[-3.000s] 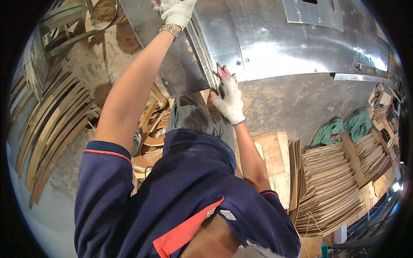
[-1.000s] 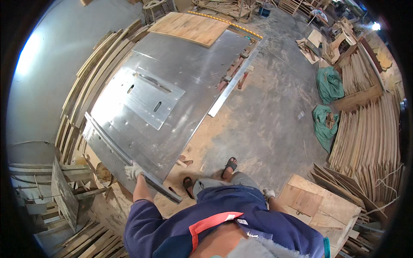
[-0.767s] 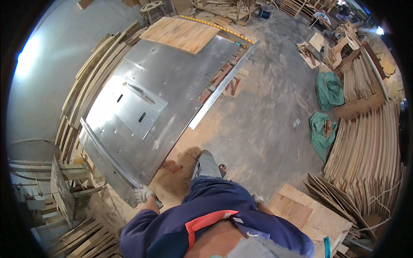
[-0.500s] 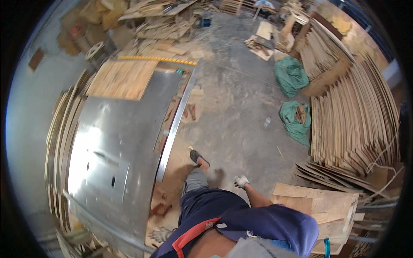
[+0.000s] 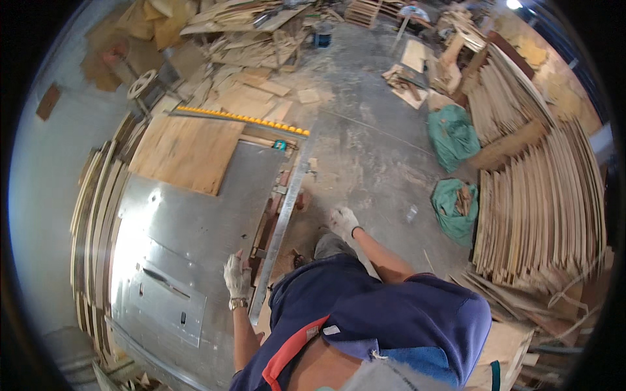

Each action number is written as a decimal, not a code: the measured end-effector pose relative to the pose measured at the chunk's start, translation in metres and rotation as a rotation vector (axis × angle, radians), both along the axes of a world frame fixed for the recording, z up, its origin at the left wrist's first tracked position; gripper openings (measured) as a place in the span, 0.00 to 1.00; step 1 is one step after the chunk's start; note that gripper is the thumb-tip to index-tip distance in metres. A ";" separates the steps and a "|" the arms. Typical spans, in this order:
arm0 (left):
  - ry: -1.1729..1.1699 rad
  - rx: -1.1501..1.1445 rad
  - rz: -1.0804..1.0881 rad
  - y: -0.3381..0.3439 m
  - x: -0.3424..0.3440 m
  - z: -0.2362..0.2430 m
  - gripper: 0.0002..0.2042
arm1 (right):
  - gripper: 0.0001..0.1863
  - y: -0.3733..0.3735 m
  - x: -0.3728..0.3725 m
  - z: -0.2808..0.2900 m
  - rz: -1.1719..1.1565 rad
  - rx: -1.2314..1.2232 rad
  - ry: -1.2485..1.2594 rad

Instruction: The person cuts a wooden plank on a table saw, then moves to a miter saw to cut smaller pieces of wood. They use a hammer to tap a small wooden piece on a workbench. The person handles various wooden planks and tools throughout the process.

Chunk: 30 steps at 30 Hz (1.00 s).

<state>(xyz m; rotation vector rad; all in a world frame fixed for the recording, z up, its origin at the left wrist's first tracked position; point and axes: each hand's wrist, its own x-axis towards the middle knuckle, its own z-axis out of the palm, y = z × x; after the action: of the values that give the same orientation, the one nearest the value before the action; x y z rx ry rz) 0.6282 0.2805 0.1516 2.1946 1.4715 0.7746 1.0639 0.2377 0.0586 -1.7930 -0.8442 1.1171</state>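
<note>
My left hand (image 5: 237,277), in a pale work glove with a watch at the wrist, is over the right side of a shiny metal machine table (image 5: 195,225). Its fingers stretch forward and hold nothing; whether they touch the metal I cannot tell. In a similar glove, my right hand (image 5: 342,223) hangs in front of my leg, right of the long metal rail (image 5: 282,225), its fingers loosely apart. A plywood sheet (image 5: 186,151) lies flat on the table's far end. A teal tape measure (image 5: 280,144) sits near the far right corner.
A strip of yellow rollers (image 5: 241,118) edges the far end. Upright boards (image 5: 98,215) line the left wall. At right stand green sacks (image 5: 454,208) and a long row of panels (image 5: 541,208). Wood scraps (image 5: 254,91) cover the floor ahead, and a person (image 5: 414,13) is far back.
My left hand has risen from beside my body to above the table. The right hand has swung forward and left. I have moved forward along the table.
</note>
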 end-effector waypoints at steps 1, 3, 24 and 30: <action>-0.006 -0.007 0.036 0.007 0.004 0.005 0.20 | 0.13 0.027 0.002 -0.001 0.033 0.044 0.062; -0.075 0.032 0.161 0.010 0.021 0.009 0.20 | 0.15 0.082 0.002 -0.009 0.047 0.015 0.185; -0.368 -0.286 1.467 -0.121 0.248 0.040 0.20 | 0.13 0.609 -0.101 -0.062 0.135 -0.476 0.562; -0.065 -0.394 1.334 -0.084 0.248 0.083 0.25 | 0.21 0.595 -0.084 -0.067 0.243 -0.274 0.527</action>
<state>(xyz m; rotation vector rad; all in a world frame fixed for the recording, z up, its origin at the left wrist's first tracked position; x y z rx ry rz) 0.8759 0.1967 0.2342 0.6792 2.6851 0.7480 0.9803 0.8322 -0.0081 -1.5122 -0.6157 1.8346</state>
